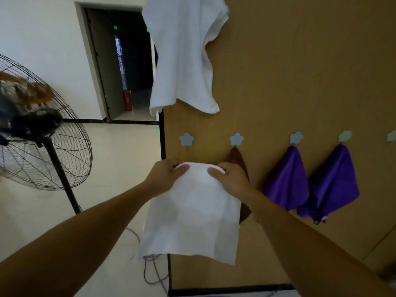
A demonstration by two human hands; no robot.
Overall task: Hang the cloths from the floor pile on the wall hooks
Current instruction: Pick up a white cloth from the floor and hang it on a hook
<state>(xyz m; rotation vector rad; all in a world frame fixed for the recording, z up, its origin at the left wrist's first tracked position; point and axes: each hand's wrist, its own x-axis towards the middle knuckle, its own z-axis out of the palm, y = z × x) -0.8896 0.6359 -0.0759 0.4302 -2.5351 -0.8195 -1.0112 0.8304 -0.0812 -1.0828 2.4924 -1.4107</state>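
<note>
A: Two hands, one cloth, head view only. The left hand (165, 174) and the right hand (230, 179) each pinch the top edge of a soft white square cloth (190, 217), thumbs on the near side, fingers curled behind the edge.

B: Where's the cloth?

A: It's held up in front of the tan wooden wall panel (300, 71), just below the leftmost pale-blue flower-shaped hook (186, 139), which is bare. The rest of the cloth hangs limp between the forearms.

B: Handling?

A: I judge it light, floppy and not fragile. It has no stiffness, so it folds wherever it isn't held. Best taken at the top edge or a corner, bunched tight so the hook catches it. I can't see a hanging loop. A flat edge merely draped over the hook would probably slide off.

B: Containers?

A: None in view; the hooks do the holding. The second blue flower hook (236, 139) carries a brown cloth (236, 157), partly hidden behind the right hand. The third flower hook (296, 137) holds a purple microfibre cloth (287, 181), and the fourth flower hook (345, 136) holds a second purple cloth (334, 185). A fifth hook (392, 136) is cut off by the frame, so I can't tell its load. A large white towel (184, 61) hangs higher on the panel. The floor pile isn't in view.
</note>
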